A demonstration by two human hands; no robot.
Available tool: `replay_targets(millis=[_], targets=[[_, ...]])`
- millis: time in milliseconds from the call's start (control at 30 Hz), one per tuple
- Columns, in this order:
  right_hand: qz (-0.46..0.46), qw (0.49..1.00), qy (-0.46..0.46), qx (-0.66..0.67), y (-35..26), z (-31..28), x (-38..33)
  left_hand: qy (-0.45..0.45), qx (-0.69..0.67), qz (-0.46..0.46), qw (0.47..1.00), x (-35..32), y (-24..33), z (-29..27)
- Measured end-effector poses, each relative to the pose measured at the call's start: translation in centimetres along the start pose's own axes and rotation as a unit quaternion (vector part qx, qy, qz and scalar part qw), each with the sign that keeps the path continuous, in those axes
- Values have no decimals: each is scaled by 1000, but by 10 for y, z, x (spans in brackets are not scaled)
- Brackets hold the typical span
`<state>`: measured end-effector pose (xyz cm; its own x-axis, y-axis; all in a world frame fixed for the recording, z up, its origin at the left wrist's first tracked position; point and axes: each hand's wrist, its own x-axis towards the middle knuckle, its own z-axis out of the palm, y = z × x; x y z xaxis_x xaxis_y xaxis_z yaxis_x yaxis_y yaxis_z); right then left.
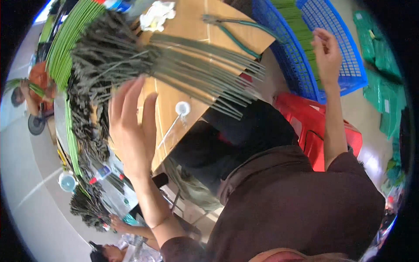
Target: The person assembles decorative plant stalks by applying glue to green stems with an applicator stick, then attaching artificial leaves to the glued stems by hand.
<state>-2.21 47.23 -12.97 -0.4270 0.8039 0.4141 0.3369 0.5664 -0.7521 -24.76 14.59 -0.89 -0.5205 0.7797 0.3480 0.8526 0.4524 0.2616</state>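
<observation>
My left hand [133,126] is open, its fingers stretched out beside a pile of dark, fuzzy-tipped stems [104,56]. From that pile a fan of thin grey-green stems [205,70] reaches across the wooden table [187,13] and past its edge. Over the blue plastic basket [351,61] my right hand [328,54] is raised with its fingers curled together; anything between them is too small to make out. Long green stems [301,35] lie inside the basket.
Green-handled pliers [238,32], a crumpled white tissue [157,16] and a small white disc on a stick [182,108] lie on the table. A red stool [314,148] stands below the basket. Green bags [384,83] lie at right. Other people work at left.
</observation>
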Motion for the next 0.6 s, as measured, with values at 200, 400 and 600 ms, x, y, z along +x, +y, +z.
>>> replay_targets(millis=[200, 400, 600], targets=[[-9, 993, -93, -73, 63, 11, -25, -27, -120, 211, 970, 128, 40, 69], [108, 937, -311, -117, 142, 69, -91, -210, -185, 167, 945, 194, 52, 171], [284, 871, -391, -88, 193, 132, -135, -376, -175, 1, 910, 209, 37, 228]])
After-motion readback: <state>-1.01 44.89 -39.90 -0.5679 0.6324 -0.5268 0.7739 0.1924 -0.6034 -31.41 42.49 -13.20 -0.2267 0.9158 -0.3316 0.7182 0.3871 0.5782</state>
